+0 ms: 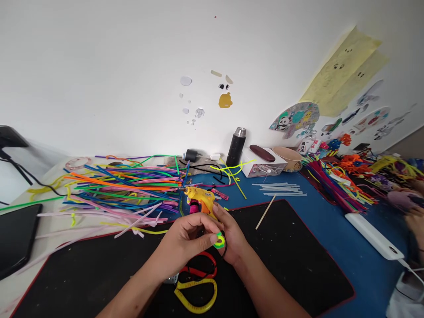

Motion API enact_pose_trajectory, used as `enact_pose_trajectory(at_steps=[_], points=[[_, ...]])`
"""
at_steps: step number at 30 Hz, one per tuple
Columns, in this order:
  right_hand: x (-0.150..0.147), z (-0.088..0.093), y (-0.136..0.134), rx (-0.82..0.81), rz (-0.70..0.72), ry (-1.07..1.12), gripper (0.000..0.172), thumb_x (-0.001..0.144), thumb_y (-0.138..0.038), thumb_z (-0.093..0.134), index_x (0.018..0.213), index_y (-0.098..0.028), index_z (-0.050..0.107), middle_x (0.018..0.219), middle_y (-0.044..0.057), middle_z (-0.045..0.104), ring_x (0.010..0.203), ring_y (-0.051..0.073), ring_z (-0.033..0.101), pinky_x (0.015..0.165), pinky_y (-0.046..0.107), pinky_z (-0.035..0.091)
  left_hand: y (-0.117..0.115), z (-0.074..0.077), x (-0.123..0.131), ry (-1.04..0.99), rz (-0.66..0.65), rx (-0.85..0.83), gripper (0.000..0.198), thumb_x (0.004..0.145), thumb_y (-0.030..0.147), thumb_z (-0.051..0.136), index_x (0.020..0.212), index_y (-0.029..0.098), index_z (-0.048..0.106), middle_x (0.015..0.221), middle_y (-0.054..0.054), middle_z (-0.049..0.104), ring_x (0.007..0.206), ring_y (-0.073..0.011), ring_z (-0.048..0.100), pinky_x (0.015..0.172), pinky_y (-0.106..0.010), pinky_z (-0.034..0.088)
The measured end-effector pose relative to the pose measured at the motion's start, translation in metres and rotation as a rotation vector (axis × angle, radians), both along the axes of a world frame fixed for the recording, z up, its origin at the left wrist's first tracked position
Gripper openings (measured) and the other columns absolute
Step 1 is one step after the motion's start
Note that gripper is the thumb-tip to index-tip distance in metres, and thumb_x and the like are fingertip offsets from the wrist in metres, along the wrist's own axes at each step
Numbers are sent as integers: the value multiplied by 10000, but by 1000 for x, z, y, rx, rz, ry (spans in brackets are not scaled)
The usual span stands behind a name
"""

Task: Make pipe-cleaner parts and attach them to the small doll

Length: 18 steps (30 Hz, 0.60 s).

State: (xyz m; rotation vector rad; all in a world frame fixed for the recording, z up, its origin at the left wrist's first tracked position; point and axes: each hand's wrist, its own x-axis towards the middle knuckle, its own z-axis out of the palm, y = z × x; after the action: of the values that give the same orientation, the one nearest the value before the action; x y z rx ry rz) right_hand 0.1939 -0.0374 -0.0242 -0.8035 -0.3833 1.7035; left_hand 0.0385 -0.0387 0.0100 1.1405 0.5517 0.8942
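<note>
My left hand point(190, 236) pinches a small round green and yellow piece point(220, 240) between thumb and finger; it looks like a coiled pipe cleaner. Wrapped round the handle of a yellow hot glue gun point(200, 198), my right hand point(234, 236) sits just to the right. The gun's nozzle points left, and its dark cord shows below the palm. Both hands are close together over a black mat point(274, 256). Beneath them lie scissors point(197, 293) with one red and one yellow handle loop, their blades partly hidden by my left forearm.
Many-coloured pipe cleaners point(126, 183) spread across the left. Glue sticks point(281, 189), a thin wooden stick point(265, 212), a black thermos point(236, 146) and a white box point(263, 165) lie or stand beyond. At right are a white power bank point(374, 236) and another person's hand point(414, 223).
</note>
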Motion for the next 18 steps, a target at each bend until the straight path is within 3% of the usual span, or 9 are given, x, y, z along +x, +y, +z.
enact_pose_trajectory(at_steps=[4, 8, 11, 18], points=[[-1, -1, -1, -46, 22, 42, 374, 742, -388, 965, 905, -180, 700, 665, -55, 666, 512, 86, 565, 523, 198, 473, -4, 2, 2, 97, -38, 83, 210, 892, 382, 818, 891, 179, 764, 1013, -93, 770, 1044, -252, 689, 883, -339, 512], [-1, -3, 0, -26, 35, 40, 388, 764, -389, 952, 964, -200, 678, 660, -56, 672, 453, 86, 515, 467, 207, 424, -6, 5, 1, 156, -60, 128, 172, 916, 360, 788, 898, 190, 764, 1096, -95, 774, 1070, -250, 690, 909, -341, 503], [-1, -3, 0, -13, 37, 48, 451, 746, -375, 967, 1026, -220, 650, 679, -62, 679, 429, 76, 490, 446, 199, 398, -6, 8, -2, 164, -69, 132, 183, 915, 370, 790, 889, 194, 749, 1030, -83, 777, 1092, -261, 690, 914, -341, 504], [0, -1, -4, 15, 56, 8, 526, 752, -384, 962, 1121, -224, 623, 791, -25, 722, 512, 85, 571, 484, 179, 418, -7, 8, -3, 182, -80, 126, 197, 920, 378, 786, 897, 187, 744, 1016, -86, 778, 1067, -257, 695, 919, -344, 507]])
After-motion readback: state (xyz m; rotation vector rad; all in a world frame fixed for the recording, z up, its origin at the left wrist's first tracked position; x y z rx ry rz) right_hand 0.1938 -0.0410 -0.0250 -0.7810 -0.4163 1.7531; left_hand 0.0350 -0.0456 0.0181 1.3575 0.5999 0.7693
